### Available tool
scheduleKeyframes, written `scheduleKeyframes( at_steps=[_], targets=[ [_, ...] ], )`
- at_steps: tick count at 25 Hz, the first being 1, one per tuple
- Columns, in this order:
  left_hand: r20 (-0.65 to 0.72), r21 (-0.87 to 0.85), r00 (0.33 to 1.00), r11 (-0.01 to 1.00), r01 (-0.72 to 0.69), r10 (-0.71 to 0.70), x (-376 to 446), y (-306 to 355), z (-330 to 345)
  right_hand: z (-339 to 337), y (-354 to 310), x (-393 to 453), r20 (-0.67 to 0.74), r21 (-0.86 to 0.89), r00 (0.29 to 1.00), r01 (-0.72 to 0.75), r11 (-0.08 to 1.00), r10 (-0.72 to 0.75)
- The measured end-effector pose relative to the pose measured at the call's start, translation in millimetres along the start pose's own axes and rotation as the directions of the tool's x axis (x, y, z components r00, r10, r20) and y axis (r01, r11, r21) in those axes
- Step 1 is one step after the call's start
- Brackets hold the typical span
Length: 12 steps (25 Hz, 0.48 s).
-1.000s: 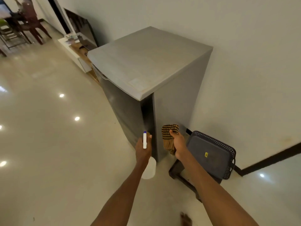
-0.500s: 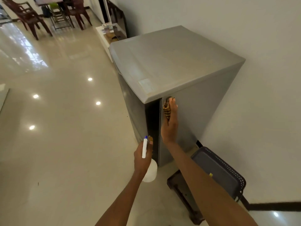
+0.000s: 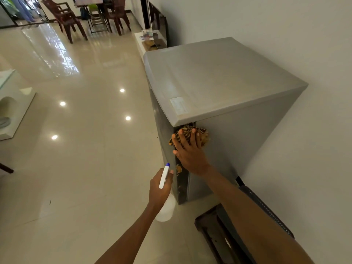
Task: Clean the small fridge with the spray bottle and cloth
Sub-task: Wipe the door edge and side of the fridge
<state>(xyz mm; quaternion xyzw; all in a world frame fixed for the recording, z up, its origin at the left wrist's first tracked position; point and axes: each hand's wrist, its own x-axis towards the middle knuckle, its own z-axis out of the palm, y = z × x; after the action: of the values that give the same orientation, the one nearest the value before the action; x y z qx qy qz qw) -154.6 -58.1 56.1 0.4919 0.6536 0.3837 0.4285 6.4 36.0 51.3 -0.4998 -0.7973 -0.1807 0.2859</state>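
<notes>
The right hand (image 3: 190,151) reaches forward with the arm nearly straight, its spread, straight fingers pressing the cloth (image 3: 198,135) flat against the fridge (image 3: 228,82) side, just under the top's front corner. The left hand (image 3: 160,189) is held lower, beside the fridge's front edge, fingers curled round the bottle (image 3: 164,178), nozzle pointing forward and up.

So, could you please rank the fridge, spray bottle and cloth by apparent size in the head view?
1. small fridge, by far.
2 and 3. spray bottle and checked cloth: both partly hidden by hands, so unsure.
</notes>
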Motion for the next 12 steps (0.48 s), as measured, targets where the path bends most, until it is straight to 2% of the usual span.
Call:
scheduleKeyframes(
  at_steps=[2, 4, 6, 8, 12],
  targets=[
    [-0.001, -0.003, 1.000, 1.000, 0.024, -0.024, 0, -3, 3, -3, 38, -8, 0.069, -0.145, 0.944, 0.328, 0.933, -0.322],
    [-0.006, -0.015, 0.999, 0.999, 0.036, -0.036, 0, -4, 8, -13, 65, -2, 0.110, -0.220, 0.879, 0.476, 0.851, -0.463],
    [-0.006, -0.052, 0.999, 0.998, 0.033, -0.034, -2, 0, 14, -21, 68, 10, 0.057, -0.224, 0.901, 0.431, 0.874, -0.430],
    [-0.017, -0.103, 1.000, 0.995, 0.012, -0.013, -4, 2, 18, -21, 54, 20, -0.081, -0.189, 0.947, 0.290, 0.938, -0.309],
    [-0.032, -0.177, 0.999, 0.984, -0.011, 0.005, -1, -13, 23, 3, 21, 26, -0.237, -0.104, 0.966, 0.076, 0.992, -0.099]
  ],
)
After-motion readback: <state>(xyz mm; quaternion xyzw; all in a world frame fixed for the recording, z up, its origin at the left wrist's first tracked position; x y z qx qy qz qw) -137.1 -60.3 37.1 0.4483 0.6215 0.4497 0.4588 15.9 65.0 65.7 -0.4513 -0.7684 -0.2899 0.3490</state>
